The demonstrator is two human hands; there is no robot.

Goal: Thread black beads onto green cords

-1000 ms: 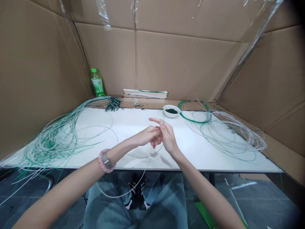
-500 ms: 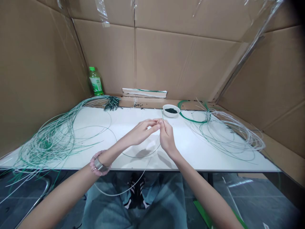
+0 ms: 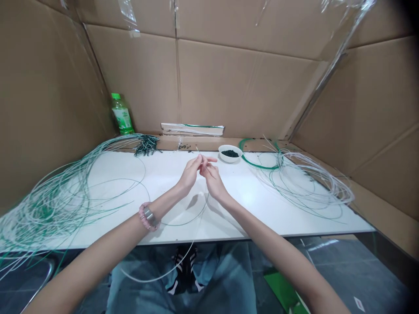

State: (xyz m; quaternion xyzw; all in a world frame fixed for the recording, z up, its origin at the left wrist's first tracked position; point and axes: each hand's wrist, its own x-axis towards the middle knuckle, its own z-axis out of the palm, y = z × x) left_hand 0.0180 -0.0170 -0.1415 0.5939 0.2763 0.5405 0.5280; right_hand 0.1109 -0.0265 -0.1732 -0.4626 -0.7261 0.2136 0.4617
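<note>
Your left hand [image 3: 189, 175] and right hand [image 3: 212, 179] are raised together above the middle of the white worktop [image 3: 163, 183], fingertips nearly meeting. Left grip: narrow, finger pads [image 3: 198, 160] pinched on a thin, pale plastic-coated strand [image 3: 198, 227]. Right grip: narrow, fingers curled beside the strand, index finger [image 3: 211, 160] extended; you cannot tell whether it holds the strand. The strand's tip stands just above your fingers; its length drops past the worktop's near edge and curves in front of your lap.

Far side: a small white bowl [image 3: 230, 153] of dark green bits, right of your hands. Left of it, a bundle of short dark green pieces [image 3: 146, 145]. Far left, a green-capped plastic bottle [image 3: 120, 114] stands against a corrugated cardboard wall [image 3: 242, 87].

Left side: a large tangle of green-and-white strands [image 3: 55, 205]. Right side: a looser coil of pale and green strands [image 3: 304, 185].
</note>
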